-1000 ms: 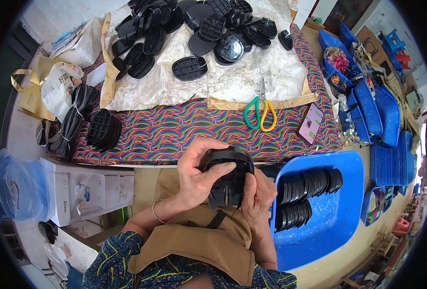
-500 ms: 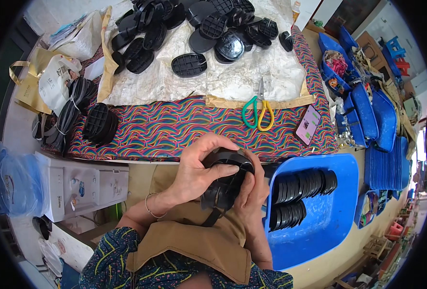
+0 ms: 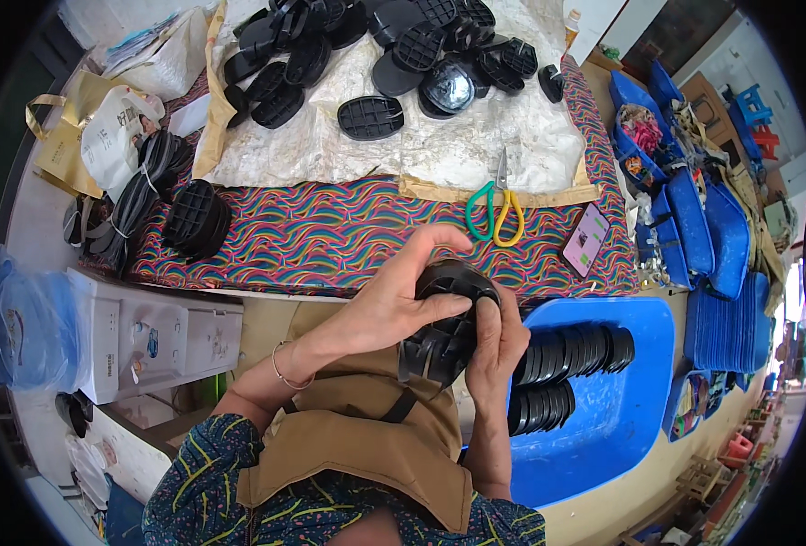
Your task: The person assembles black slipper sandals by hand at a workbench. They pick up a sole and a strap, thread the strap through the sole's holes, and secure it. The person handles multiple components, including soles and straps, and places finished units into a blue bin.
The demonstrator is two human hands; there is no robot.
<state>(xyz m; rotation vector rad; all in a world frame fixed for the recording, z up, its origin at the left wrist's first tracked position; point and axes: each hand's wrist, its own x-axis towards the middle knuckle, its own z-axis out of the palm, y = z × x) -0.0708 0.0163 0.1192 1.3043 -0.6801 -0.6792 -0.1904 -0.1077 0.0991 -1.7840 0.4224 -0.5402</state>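
Above my lap I hold a black oval plastic piece point(image 3: 439, 344) with a ribbed grid on its face. My left hand point(image 3: 405, 296) grips its upper left, thumb pressed across the grid and index finger raised off the edge. Wrapped around its right side is my right hand point(image 3: 501, 338), with the thumb on the face near the left thumb. My palms hide part of the piece. Beyond my hands, scissors point(image 3: 500, 205) with one green and one yellow handle lie on the patterned tablecloth point(image 3: 330, 232). More black oval pieces point(image 3: 371, 118) lie on a stained white sheet point(image 3: 312, 150).
At my right stands a blue tub point(image 3: 603, 437) holding rows of black pieces point(image 3: 567, 355). A phone point(image 3: 586, 240) lies near the table's right edge. On the left are stacked oval pieces point(image 3: 196, 218), bundled black straps point(image 3: 137, 196) and a white drawer unit point(image 3: 162, 346).
Both hands and the piece have shifted slightly right. My left index finger has lifted away from the piece's top edge. The black strap end hanging below the piece no longer shows there.
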